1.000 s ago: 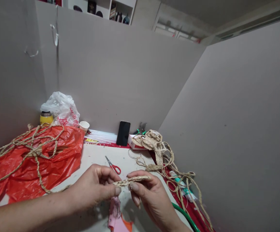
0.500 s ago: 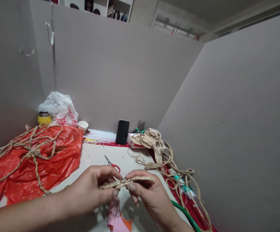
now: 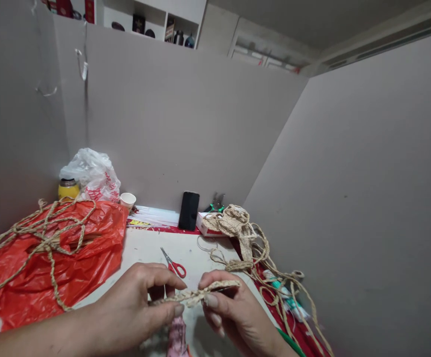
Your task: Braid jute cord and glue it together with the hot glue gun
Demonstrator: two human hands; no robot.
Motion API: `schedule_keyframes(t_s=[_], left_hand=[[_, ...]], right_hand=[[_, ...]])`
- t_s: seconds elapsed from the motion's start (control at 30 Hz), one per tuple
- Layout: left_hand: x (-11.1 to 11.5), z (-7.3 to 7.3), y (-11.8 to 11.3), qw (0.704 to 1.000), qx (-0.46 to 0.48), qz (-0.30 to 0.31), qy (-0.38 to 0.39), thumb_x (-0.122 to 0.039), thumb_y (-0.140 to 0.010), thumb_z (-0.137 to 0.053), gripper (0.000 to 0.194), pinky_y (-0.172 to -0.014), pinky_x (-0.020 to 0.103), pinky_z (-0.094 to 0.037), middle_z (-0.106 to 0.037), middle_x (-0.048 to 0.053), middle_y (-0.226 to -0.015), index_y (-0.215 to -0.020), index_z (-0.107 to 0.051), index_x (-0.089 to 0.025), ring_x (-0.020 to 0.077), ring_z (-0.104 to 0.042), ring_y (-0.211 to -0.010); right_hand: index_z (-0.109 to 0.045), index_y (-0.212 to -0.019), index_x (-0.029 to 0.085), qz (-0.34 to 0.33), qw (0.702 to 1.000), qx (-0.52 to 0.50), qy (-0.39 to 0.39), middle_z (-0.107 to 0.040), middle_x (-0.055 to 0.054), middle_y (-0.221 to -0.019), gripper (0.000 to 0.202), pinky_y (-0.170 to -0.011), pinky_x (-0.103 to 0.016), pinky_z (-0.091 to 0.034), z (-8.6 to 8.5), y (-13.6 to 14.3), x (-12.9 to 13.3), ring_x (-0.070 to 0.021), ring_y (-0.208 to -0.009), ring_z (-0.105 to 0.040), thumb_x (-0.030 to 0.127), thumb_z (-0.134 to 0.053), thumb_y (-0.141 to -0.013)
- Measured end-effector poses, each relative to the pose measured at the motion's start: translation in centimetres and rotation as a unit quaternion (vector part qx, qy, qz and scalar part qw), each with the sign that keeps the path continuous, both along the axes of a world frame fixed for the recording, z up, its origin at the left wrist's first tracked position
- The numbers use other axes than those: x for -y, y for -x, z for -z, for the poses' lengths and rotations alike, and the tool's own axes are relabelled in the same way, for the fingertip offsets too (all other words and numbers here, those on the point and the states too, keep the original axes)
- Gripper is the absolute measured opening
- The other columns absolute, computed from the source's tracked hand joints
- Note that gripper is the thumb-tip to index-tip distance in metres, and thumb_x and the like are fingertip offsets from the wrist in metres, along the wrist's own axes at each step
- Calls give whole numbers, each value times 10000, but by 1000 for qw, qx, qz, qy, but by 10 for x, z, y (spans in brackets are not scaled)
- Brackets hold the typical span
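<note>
A strip of braided straw cord (image 3: 195,296) is stretched between both hands at the bottom centre. My left hand (image 3: 137,302) pinches its left part between thumb and fingers. Its right part, a flat folded piece, is gripped by my right hand (image 3: 233,310) with the thumb in front. Red-handled scissors (image 3: 177,268) lie on the white board just beyond the hands. Below the hands a pink object (image 3: 178,337) is partly visible. More braided cord (image 3: 53,277) lies over a red plastic bag (image 3: 99,263) on the left.
A phone (image 3: 189,211) leans at the back beside a paper cup (image 3: 128,201), a yellow jar (image 3: 68,189) and a clear plastic bag (image 3: 94,173). Green-handled pliers (image 3: 217,204) and heaped straw braid (image 3: 235,223) are at back right. Grey partitions (image 3: 178,119) enclose the table.
The camera view has tilted up slightly, so the background sits lower. My hands are a little farther apart, and the orange piece beside the pink object is now mostly out of view.
</note>
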State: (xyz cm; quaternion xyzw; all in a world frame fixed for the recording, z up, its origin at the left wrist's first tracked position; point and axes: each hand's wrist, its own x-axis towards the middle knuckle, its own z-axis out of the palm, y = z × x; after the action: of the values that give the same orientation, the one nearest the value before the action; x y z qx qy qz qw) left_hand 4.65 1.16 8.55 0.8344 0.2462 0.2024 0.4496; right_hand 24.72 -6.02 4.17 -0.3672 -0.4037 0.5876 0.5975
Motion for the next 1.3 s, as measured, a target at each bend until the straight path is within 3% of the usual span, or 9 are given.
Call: schedule_keyframes(t_s=[0.3, 0.5, 0.67, 0.8, 0.9, 1.0, 1.1, 1.2, 1.3], left_hand=[[-5, 1, -1, 995, 12, 25, 91, -218, -778, -583, 162, -585, 208, -359, -576, -18, -675, -804, -723, -141, 102, -463, -631], [-1, 5, -2, 997, 40, 18, 58, -206, -783, -588, 136, -593, 199, -392, -603, -8, -683, -758, -702, -136, 101, -502, -637], [-3, 18, -1, 975, 98, 30, -198, -142, -840, -502, 185, -605, 220, -439, -645, 38, -712, -812, -685, -152, 125, -571, -652], [-6, 31, 2, 840, 147, 37, -520, -125, -870, -423, 244, -569, 286, -455, -652, 100, -737, -980, -638, -93, 181, -572, -642], [-4, 34, 4, 789, 146, 55, -594, -145, -878, -401, 279, -591, 326, -469, -658, 126, -757, -1046, -609, -63, 211, -583, -662], [1, 28, 1, 886, 95, 39, -452, -151, -841, -454, 221, -620, 305, -462, -648, 103, -751, -953, -643, -120, 194, -582, -673], [7, 19, -4, 992, 26, 18, -119, -198, -791, -548, 176, -613, 249, -443, -638, 46, -762, -929, -651, -159, 156, -567, -679], [8, 17, -10, 986, 28, 41, 158, -332, -772, -623, 253, -582, 226, -423, -623, 17, -707, -928, -651, -135, 128, -551, -628], [5, 24, -14, 954, 67, 56, 288, -485, -741, -658, 397, -528, 216, -401, -598, 11, -596, -807, -644, -94, 101, -525, -520]], right_hand=[[-755, -748, 185, -8, 1000, 2, -25, -615, 20, -650, 166, -372, -135, -404, 1, -4, -1, -42, -414, -520, 228, -848, -617], [-756, -776, 196, 1, 999, 14, -50, -621, 10, -766, 148, -380, -141, -413, 0, -1, 1, -47, -452, -548, 223, -828, -649], [-757, -762, 179, 27, 998, 30, -49, -595, 20, -661, 135, -370, -135, -382, 1, 1, 1, -39, -432, -503, 241, -824, -662], [-748, -788, 183, 50, 996, 50, -60, -577, 34, -566, 120, -395, -146, -368, 4, 2, 0, -44, -427, -479, 250, -801, -703], [-740, -792, 184, 80, 993, 64, -65, -587, 33, -554, 113, -422, -163, -358, 7, 3, 1, -52, -435, -482, 248, -793, -716], [-737, -791, 188, 95, 991, 74, -60, -582, 36, -528, 111, -444, -178, -352, 8, 5, 1, -64, -445, -484, 252, -791, -719], [-738, -778, 188, 97, 990, 81, -55, -592, 31, -553, 123, -456, -186, -356, 7, 7, 1, -65, -454, -481, 272, -796, -710], [-734, -735, 175, 89, 990, 92, -52, -615, 16, -620, 145, -456, -191, -367, 5, 11, 3, -63, -461, -480, 288, -809, -685], [-721, -707, 158, 80, 991, 103, -43, -594, 22, -593, 175, -451, -183, -367, 4, 15, 4, -60, -461, -469, 302, -815, -674]])
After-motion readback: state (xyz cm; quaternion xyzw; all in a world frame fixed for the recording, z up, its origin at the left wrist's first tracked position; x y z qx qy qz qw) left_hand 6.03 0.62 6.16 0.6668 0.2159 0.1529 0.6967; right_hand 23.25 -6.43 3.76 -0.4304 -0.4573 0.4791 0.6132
